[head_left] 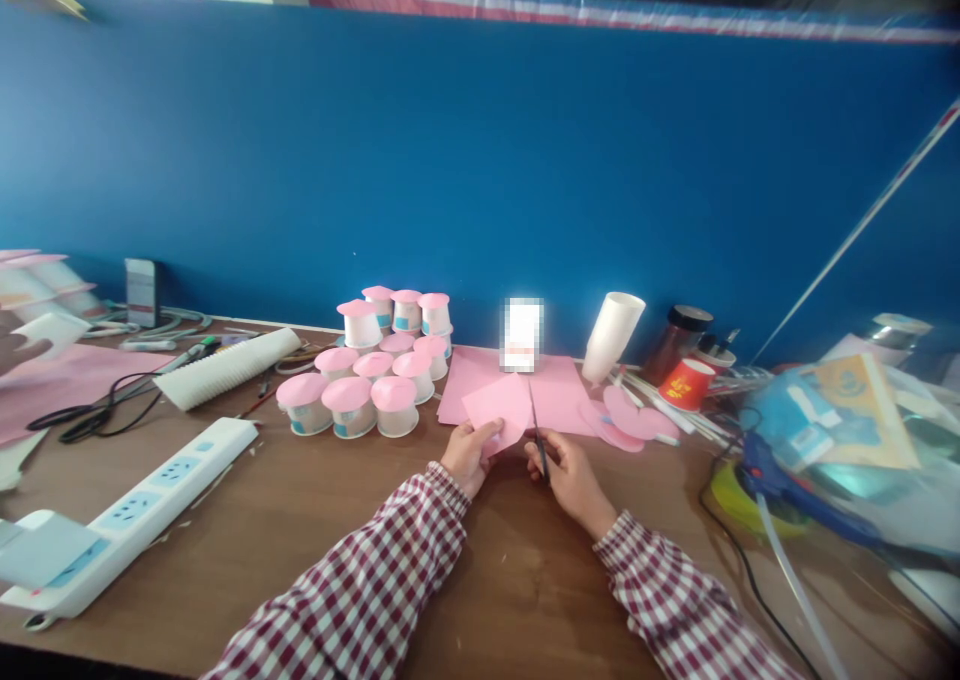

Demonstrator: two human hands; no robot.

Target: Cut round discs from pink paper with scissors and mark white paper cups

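Observation:
A piece of pink paper [495,402] is pinched in my left hand [472,452], thumb on top. My right hand [568,470] grips a pair of scissors [535,415] with dark handles, its blades pointing away from me at the paper's right edge. Whether the blades are cutting into the paper, I cannot tell. Under and behind the held piece lie larger pink sheets [559,392]. Cut pink rounds [637,418] lie overlapping to the right of them. Left of my hands stand several upside-down paper cups [395,410] topped with pink paper rounds.
A white power strip [142,505] and a stack of ribbed white cups [229,368] lie on the left. White cups [613,335], a red cup [686,385] and a dark jar [677,340] stand right. A blue glue gun [802,500] and plastic bags [847,420] fill the far right. Another person's hand [11,348] shows at far left.

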